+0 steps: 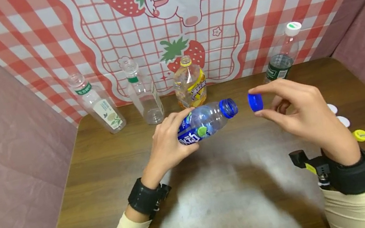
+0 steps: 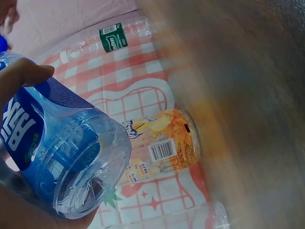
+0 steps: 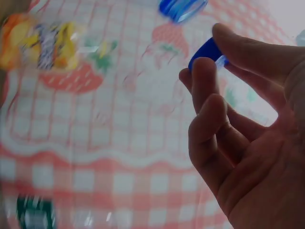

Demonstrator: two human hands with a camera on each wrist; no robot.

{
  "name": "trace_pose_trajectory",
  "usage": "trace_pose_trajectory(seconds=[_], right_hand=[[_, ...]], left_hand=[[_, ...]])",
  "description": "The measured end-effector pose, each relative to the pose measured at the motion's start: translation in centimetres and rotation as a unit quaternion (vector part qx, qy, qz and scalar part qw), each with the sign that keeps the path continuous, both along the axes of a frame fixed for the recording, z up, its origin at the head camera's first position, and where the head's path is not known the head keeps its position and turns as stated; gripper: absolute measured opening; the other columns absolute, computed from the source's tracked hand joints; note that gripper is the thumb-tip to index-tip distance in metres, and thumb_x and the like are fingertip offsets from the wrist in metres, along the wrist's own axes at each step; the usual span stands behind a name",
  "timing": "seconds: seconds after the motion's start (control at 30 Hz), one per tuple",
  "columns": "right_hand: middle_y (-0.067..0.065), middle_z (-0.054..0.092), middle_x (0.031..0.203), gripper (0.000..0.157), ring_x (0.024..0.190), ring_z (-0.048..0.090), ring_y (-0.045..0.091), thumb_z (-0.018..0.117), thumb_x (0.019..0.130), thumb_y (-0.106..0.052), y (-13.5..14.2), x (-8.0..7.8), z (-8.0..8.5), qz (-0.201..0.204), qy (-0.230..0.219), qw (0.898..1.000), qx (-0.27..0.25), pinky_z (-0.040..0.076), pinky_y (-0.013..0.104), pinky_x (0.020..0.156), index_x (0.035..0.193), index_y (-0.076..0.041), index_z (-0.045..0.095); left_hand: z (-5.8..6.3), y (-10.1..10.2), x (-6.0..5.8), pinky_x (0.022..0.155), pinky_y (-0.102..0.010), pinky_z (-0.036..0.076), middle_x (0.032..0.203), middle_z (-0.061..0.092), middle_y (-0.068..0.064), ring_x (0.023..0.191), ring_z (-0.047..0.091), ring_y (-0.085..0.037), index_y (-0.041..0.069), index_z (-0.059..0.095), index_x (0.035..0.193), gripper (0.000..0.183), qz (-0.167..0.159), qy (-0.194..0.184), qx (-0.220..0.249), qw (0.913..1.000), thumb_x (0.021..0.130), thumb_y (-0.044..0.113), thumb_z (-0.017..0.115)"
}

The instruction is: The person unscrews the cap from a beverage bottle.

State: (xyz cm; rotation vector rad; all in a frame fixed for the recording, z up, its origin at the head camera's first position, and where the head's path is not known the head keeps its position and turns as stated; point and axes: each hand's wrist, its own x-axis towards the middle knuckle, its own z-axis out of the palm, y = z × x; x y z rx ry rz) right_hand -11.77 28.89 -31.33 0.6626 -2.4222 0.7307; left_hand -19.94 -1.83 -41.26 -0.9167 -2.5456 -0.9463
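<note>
My left hand (image 1: 169,141) grips a clear plastic bottle (image 1: 211,120) with a blue label, tilted so its uncapped blue-ringed mouth points right. In the left wrist view the bottle's clear base (image 2: 90,176) faces the camera. Between thumb and fingertips, my right hand (image 1: 299,109) pinches a blue bottle cap (image 1: 255,102). A short gap separates the cap from the bottle's mouth. The right wrist view shows the cap (image 3: 207,53) held at its edges, with the blue bottle neck (image 3: 183,8) above it.
Along the back stand two uncapped clear bottles (image 1: 99,108) (image 1: 144,96), an uncapped orange-labelled bottle (image 1: 190,84) and a green-labelled bottle (image 1: 280,58) with a white cap. Two white caps (image 1: 343,121) (image 1: 332,108) and a yellow cap (image 1: 361,135) lie on the wooden table (image 1: 101,193) at right.
</note>
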Motion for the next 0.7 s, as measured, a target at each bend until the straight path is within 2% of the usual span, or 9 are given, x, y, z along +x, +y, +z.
trace_pose_trajectory(seconds=[0.13, 0.23, 0.27, 0.37, 0.43, 0.5, 0.57, 0.6, 0.7], right_hand=[[0.001, 0.075, 0.095, 0.061, 0.068, 0.053, -0.016, 0.092, 0.067, 0.002, 3.9, 0.4, -1.1, -0.053, -0.013, 0.998, 0.035, 0.045, 0.009, 0.061, 0.123, -0.014, 0.074], [0.007, 0.077, 0.095, 0.054, 0.068, 0.052, -0.021, 0.091, 0.073, -0.006, 7.8, 0.0, -2.3, -0.109, -0.066, 0.991, 0.043, 0.043, 0.01, 0.057, 0.124, -0.014, 0.073], [0.005, 0.077, 0.094, 0.051, 0.069, 0.051, -0.022, 0.09, 0.077, -0.01, 9.4, -0.3, -2.7, -0.132, -0.091, 0.986, 0.038, 0.042, 0.011, 0.057, 0.124, -0.015, 0.072], [0.017, 0.077, 0.098, 0.046, 0.069, 0.044, -0.028, 0.084, 0.086, -0.022, 14.2, -1.6, -4.0, -0.199, -0.162, 0.966, 0.033, 0.039, 0.012, 0.06, 0.128, -0.009, 0.068], [0.025, 0.074, 0.103, 0.05, 0.075, 0.061, -0.012, 0.078, 0.092, -0.033, 17.2, -2.6, -4.8, -0.239, -0.211, 0.946, 0.049, 0.047, 0.025, 0.069, 0.131, -0.005, 0.064], [0.033, 0.071, 0.108, 0.057, 0.083, 0.07, 0.011, 0.075, 0.093, -0.042, 19.7, -3.5, -5.6, -0.263, -0.245, 0.929, 0.085, 0.049, 0.041, 0.073, 0.131, -0.002, 0.062], [0.034, 0.069, 0.113, 0.064, 0.096, 0.068, 0.041, 0.071, 0.093, -0.051, 21.5, -4.4, -6.4, -0.272, -0.284, 0.912, 0.114, 0.045, 0.059, 0.072, 0.132, -0.002, 0.06], [0.035, 0.068, 0.115, 0.067, 0.102, 0.062, 0.054, 0.07, 0.093, -0.055, 22.3, -4.7, -6.8, -0.271, -0.304, 0.905, 0.126, 0.045, 0.061, 0.071, 0.132, -0.002, 0.06], [0.036, 0.065, 0.122, 0.074, 0.106, 0.057, 0.058, 0.067, 0.091, -0.062, 23.7, -5.3, -7.9, -0.268, -0.352, 0.886, 0.138, 0.045, 0.061, 0.069, 0.133, -0.002, 0.059]], left_hand=[[-0.2, 0.1, -0.1, 0.094, -0.048, 0.051, 0.125, 0.067, -0.002, 0.114, 0.063, -0.023, 0.028, 0.053, 0.148, 0.09, -0.007, -0.011, 0.002, 0.9999, 0.067, 0.033, 0.092], [-0.2, 0.2, 0.0, 0.094, -0.048, 0.051, 0.125, 0.067, -0.003, 0.114, 0.063, -0.022, 0.027, 0.054, 0.148, 0.09, -0.009, -0.014, 0.001, 0.9999, 0.066, 0.034, 0.092], [-0.2, 0.1, 0.1, 0.094, -0.048, 0.051, 0.124, 0.067, -0.003, 0.114, 0.063, -0.022, 0.027, 0.054, 0.148, 0.091, -0.009, -0.014, 0.0, 0.9999, 0.066, 0.034, 0.092], [-0.2, 0.1, 0.3, 0.093, -0.048, 0.052, 0.124, 0.067, -0.003, 0.113, 0.063, -0.021, 0.027, 0.054, 0.148, 0.091, -0.011, -0.015, 0.002, 0.9998, 0.066, 0.032, 0.093], [-0.2, 0.2, 0.4, 0.093, -0.047, 0.051, 0.125, 0.067, -0.003, 0.113, 0.063, -0.021, 0.027, 0.054, 0.148, 0.091, -0.014, -0.015, 0.004, 0.9998, 0.066, 0.033, 0.093], [-0.1, 0.3, 0.4, 0.092, -0.047, 0.051, 0.125, 0.067, -0.003, 0.113, 0.063, -0.022, 0.027, 0.053, 0.148, 0.091, -0.015, -0.014, 0.008, 0.9998, 0.066, 0.032, 0.093], [0.1, 0.3, 0.4, 0.092, -0.047, 0.051, 0.125, 0.067, -0.003, 0.113, 0.063, -0.022, 0.027, 0.054, 0.148, 0.09, -0.015, -0.012, 0.011, 0.9998, 0.066, 0.032, 0.092], [0.1, 0.4, 0.4, 0.092, -0.047, 0.051, 0.125, 0.067, -0.004, 0.112, 0.063, -0.023, 0.026, 0.054, 0.148, 0.09, -0.015, -0.011, 0.013, 0.9997, 0.066, 0.031, 0.093], [0.2, 0.4, 0.4, 0.093, -0.048, 0.051, 0.125, 0.067, -0.004, 0.113, 0.063, -0.022, 0.026, 0.054, 0.148, 0.091, -0.02, -0.011, 0.016, 0.9996, 0.066, 0.031, 0.093]])
